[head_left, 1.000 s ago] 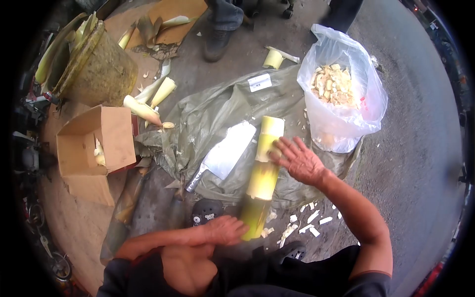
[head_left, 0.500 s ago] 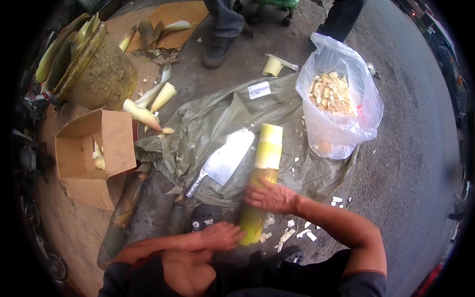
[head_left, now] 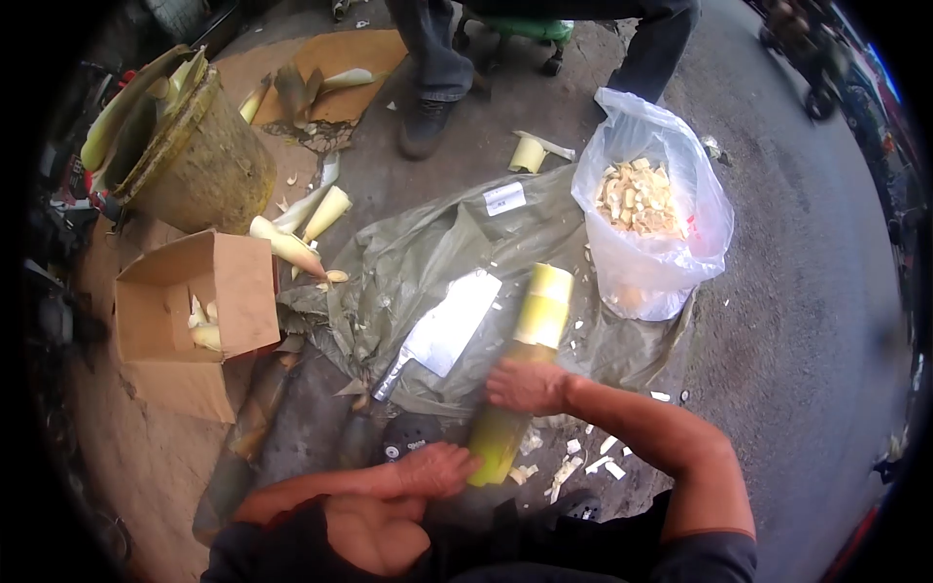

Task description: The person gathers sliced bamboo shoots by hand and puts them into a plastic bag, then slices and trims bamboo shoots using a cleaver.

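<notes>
A thick yellow-green bamboo shoot (head_left: 545,309) lies slanted before me, its pale upper end on a crumpled plastic sheet. Across its brownish middle, my right hand (head_left: 526,386) is closed around the near side, the underside hidden. At the shoot's lower end, my left hand (head_left: 438,469) has its curled fingers against the edge; the fingertips are partly blurred. A broad cleaver (head_left: 455,328) rests flat on the sheet to the left, its handle towards me, touched by neither hand.
A clear plastic bag (head_left: 649,267) of chopped pale pieces stands at right. To the left are a cardboard box (head_left: 248,296) and a dirty bucket (head_left: 209,160) of husks. Pale scraps (head_left: 567,471) lie near my shoe. Another person's shoe (head_left: 425,129) is at the far side.
The bamboo shoot's upper end has swung to the right and the shoot leans more. My right hand has shifted slightly with it. The cleaver stays on the sheet.
</notes>
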